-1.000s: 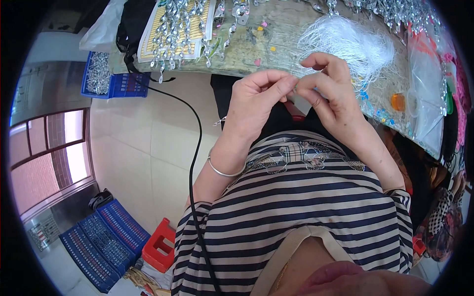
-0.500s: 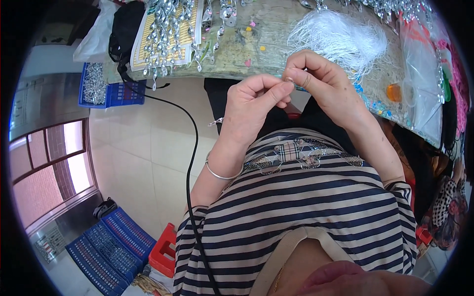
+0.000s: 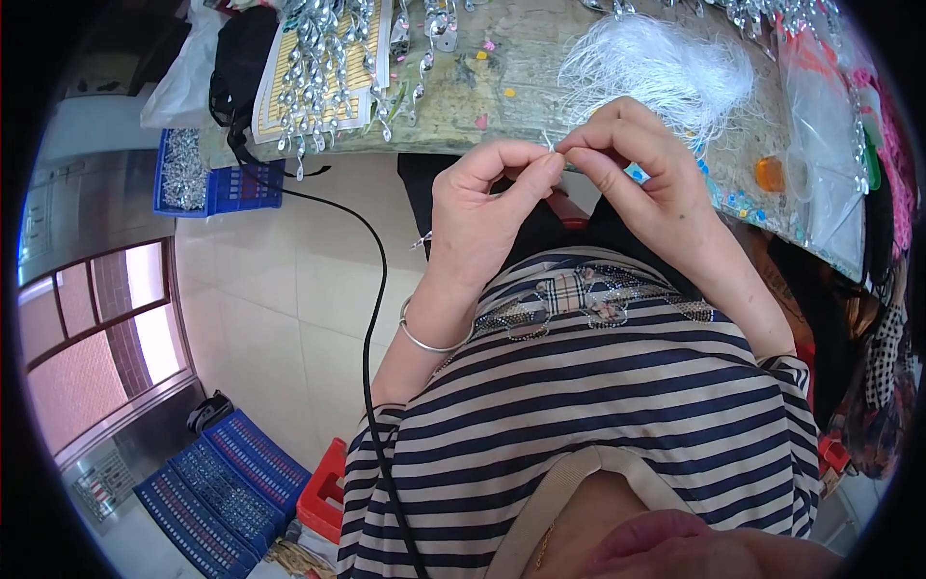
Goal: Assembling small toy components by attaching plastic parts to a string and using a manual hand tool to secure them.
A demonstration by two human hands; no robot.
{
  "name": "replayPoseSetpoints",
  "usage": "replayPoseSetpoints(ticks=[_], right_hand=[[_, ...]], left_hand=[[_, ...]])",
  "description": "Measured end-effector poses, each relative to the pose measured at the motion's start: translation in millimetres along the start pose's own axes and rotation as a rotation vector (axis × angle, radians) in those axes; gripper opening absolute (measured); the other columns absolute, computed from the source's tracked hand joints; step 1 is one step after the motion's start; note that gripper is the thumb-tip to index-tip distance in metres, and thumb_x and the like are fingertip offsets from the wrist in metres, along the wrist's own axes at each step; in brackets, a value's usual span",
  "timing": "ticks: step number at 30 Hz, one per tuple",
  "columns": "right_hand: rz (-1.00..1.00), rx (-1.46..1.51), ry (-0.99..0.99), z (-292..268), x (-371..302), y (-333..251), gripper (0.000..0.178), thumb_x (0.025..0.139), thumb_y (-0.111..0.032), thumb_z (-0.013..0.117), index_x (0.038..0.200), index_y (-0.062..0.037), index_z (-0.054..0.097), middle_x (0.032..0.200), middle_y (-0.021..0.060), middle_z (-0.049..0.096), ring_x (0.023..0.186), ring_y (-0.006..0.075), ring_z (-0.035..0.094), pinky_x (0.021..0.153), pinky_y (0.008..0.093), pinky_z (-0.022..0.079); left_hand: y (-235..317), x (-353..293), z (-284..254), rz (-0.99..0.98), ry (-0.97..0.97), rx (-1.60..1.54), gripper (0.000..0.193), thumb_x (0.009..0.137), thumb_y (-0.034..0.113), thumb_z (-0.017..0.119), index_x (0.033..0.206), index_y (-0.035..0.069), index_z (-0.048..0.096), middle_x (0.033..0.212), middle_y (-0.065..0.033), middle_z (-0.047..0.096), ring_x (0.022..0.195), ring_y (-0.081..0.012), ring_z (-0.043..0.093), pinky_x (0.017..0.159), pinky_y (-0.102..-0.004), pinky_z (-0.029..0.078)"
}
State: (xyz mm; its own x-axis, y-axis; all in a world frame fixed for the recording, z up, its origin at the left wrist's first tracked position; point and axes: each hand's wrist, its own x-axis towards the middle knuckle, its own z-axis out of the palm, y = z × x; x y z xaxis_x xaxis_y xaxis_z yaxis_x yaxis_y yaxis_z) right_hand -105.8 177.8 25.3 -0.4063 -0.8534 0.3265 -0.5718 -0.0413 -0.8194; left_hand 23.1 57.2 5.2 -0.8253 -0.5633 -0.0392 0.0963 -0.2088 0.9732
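Watching this through the head cam from my end: half a second back I had the fingertips bunched over something too small to make out, and now a thin white piece [image 3: 548, 141] pokes up between them. A second ago the right fingers were spread; now they've closed in. The left hand [image 3: 487, 198] pinches the piece between thumb and index. The right hand [image 3: 641, 169] has its thumb and index drawn narrow, just beside it; can't tell if it's gripping the same bit. Both are just off the near edge of the worktop [image 3: 444, 116].

That worktop is mottled grey-green and kinda scuffed. Fluffy tangle of silky white thread [image 3: 656, 77] beyond the right hand, shiny faceted clear drop strands [image 3: 328, 77] over a yellow striped sheet [image 3: 271, 96] on the left, a small translucent orange thing [image 3: 770, 175] near a crinkly clear plastic bag [image 3: 831, 193] on the right.

Down on the pale tiled floor [image 3: 260, 261]: a blue plastic crate [image 3: 248, 190] with sparkly clear bits, plus a glossy red plastic piece [image 3: 323, 497].
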Motion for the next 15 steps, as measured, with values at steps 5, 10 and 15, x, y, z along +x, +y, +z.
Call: replayPoseSetpoints(ticks=[5, 10, 15], right_hand=[[0.015, -0.039, -0.01, -2.2, -0.6, -3.5, 0.009, 0.084, -0.003, 0.061, 0.092, -0.0001, 0.065, 0.083, 0.0059, 0.057, 0.075, 0.013, 0.056, 0.064, 0.0232, 0.044], [0.015, -0.052, -0.004, -3.4, 0.6, -4.0, 0.008, 0.082, -0.001, 0.063, 0.089, 0.0001, 0.066, 0.08, 0.0059, 0.057, 0.071, 0.0129, 0.055, 0.063, 0.0236, 0.044], [-0.136, -0.282, -0.013, -3.5, 6.6, -1.2, 0.009, 0.073, 0.0, 0.068, 0.081, -0.0005, 0.064, 0.075, 0.0071, 0.056, 0.067, 0.0185, 0.057, 0.059, 0.0276, 0.045]], left_hand=[[-6.1, -1.9, -4.6, 0.12, -0.031, 0.176, 0.008, 0.085, 0.006, 0.063, 0.089, 0.0, 0.065, 0.079, -0.0025, 0.064, 0.071, -0.0073, 0.058, 0.068, -0.0216, 0.047], [-3.9, -3.4, -2.1, 0.216, -0.016, 0.312, 0.008, 0.083, 0.005, 0.064, 0.089, 0.001, 0.065, 0.078, -0.0051, 0.064, 0.072, -0.0106, 0.059, 0.068, -0.0229, 0.046], [-3.9, -1.7, -3.1, 0.482, 0.008, 0.734, 0.006, 0.081, 0.004, 0.064, 0.087, 0.003, 0.065, 0.078, -0.0061, 0.063, 0.072, -0.0122, 0.059, 0.065, -0.0238, 0.046]])
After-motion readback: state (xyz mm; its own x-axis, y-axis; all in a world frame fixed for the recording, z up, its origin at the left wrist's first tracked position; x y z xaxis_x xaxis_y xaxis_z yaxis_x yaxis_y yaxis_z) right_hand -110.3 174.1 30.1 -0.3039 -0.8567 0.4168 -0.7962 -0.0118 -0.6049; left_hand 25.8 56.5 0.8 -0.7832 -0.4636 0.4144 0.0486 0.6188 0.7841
